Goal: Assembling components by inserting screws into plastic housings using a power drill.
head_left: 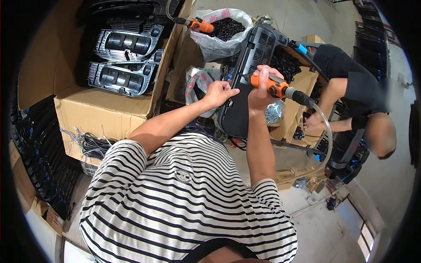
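Observation:
My right hand (262, 90) grips an orange air screwdriver (272, 86), its bit pointing left over a long black plastic housing (239, 115). A clear hose (330, 136) runs from the tool's back end. My left hand (217, 94) is at the housing's left edge, fingers curled and thumb stretched towards the index finger; whatever they hold, if anything, is too small to make out. Slotted grilles (264, 41) show at the housing's far end. Beside my right wrist lies a clear bag of silvery screws (274, 112).
A plastic bag (206, 46) of small black parts stands at the far side, with another orange screwdriver (201, 26) hanging over it. To the left, a cardboard box (103, 118) holds black housings (120, 79). A co-worker (357, 83) reaches among cardboard trays (302, 85) at the right.

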{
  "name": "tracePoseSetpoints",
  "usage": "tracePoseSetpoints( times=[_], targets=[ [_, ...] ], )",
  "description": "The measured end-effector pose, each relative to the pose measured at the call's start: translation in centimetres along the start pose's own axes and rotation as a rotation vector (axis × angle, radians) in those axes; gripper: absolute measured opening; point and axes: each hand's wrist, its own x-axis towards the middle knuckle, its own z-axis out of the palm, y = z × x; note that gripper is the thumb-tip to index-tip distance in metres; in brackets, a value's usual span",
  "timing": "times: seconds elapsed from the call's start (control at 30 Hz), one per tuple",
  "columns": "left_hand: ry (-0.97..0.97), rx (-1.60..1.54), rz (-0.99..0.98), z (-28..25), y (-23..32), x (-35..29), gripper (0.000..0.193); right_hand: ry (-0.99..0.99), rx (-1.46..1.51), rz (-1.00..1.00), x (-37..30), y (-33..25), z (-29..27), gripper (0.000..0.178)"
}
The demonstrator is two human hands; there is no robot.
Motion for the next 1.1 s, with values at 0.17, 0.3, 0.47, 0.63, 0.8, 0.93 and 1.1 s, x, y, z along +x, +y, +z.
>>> tracePoseSetpoints(
  times=[0.17, 0.3, 0.47, 0.63, 0.8, 0.93, 1.1],
  targets=[
    [-0.064, -0.316, -0.194, -1.0, -0.1, -0.6, 0.034, -0.020, -0.033, 0.024, -0.1, 0.2, 0.2, 0.011],
    [-0.087, -0.786, -0.404, -2.7, -4.0, -0.5, 0.023, -0.057, -0.018, 0.030, -0.1, 0.4, 0.4, 0.011],
    [0.019, -1.005, -0.556, -4.7, -4.1, -2.6, 0.021, -0.087, 0.006, 0.054, -0.1, 0.7, 0.4, 0.010],
    [-0.040, -0.993, -0.472, -5.7, -3.6, -4.5, 0.024, -0.114, -0.023, 0.073, -0.6, 1.1, 0.6, 0.010],
    [-0.174, -0.925, -0.388, -5.9, -4.4, -5.3, 0.024, -0.105, -0.007, 0.087, -0.1, 1.2, 0.7, 0.009],
    [-0.214, -0.939, -0.366, -6.0, -3.0, -6.0, 0.023, -0.106, -0.031, 0.017, -0.6, -0.7, -0.5, 0.007],
    [-0.256, -0.895, -0.319, -4.9, 0.1, -7.6, 0.026, -0.057, 0.157, 0.028, -2.7, -6.1, -3.1, 0.009]
  ],
)
